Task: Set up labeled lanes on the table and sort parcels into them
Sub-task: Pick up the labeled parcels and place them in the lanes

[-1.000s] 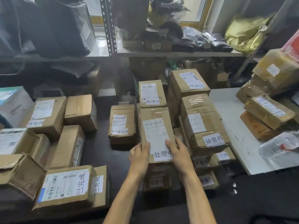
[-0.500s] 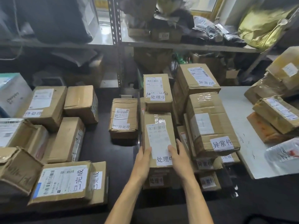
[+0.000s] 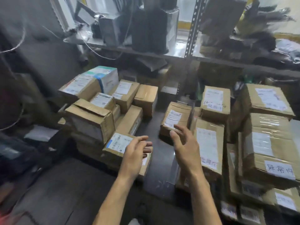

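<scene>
Parcels flank both empty hands: left hand, right hand.

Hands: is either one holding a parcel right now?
No, the left hand and right hand both hover open, fingers spread, gripping nothing.

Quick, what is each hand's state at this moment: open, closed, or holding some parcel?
Left hand: open, fingers relaxed, holding nothing.
Right hand: open, fingers spread, holding nothing.
</scene>
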Demonstrator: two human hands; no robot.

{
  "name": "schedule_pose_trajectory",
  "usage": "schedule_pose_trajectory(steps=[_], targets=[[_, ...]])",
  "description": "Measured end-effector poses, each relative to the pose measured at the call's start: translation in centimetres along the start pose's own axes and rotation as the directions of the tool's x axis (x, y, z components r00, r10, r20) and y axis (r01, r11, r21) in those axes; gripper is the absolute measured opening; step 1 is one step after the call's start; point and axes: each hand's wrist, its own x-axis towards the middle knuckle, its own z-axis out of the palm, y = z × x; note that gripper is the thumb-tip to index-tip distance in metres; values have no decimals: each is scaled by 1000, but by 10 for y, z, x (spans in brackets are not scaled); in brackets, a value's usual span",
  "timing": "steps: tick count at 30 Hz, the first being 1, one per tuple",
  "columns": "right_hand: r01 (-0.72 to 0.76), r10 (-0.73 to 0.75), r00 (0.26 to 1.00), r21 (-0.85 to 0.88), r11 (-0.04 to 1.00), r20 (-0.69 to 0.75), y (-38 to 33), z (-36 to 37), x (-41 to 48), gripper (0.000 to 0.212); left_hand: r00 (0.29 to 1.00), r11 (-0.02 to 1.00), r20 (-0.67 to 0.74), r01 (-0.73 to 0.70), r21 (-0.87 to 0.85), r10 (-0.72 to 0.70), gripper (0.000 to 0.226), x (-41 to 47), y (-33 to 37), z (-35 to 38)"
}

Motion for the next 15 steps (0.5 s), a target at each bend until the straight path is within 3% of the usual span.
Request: schedule_pose_trajectory(steps=[4, 7, 11, 15], targets=[[64, -49, 973, -58, 996, 227, -16, 54, 6, 36, 991, 995, -118, -77, -59, 69, 26, 2, 13, -51], [127, -29, 910, -211, 969, 413, -10, 89, 17, 67, 981, 994, -172, -97, -54, 86, 28, 18, 12, -81], [151, 227, 808, -564, 812, 543, 22, 144, 37, 110, 985, 995, -155, -85, -50, 77, 29, 57, 13, -108], [110, 403, 756, -708, 698, 515, 49, 177, 54, 121, 999, 994, -10, -34, -107, 33, 30, 91, 21, -118]])
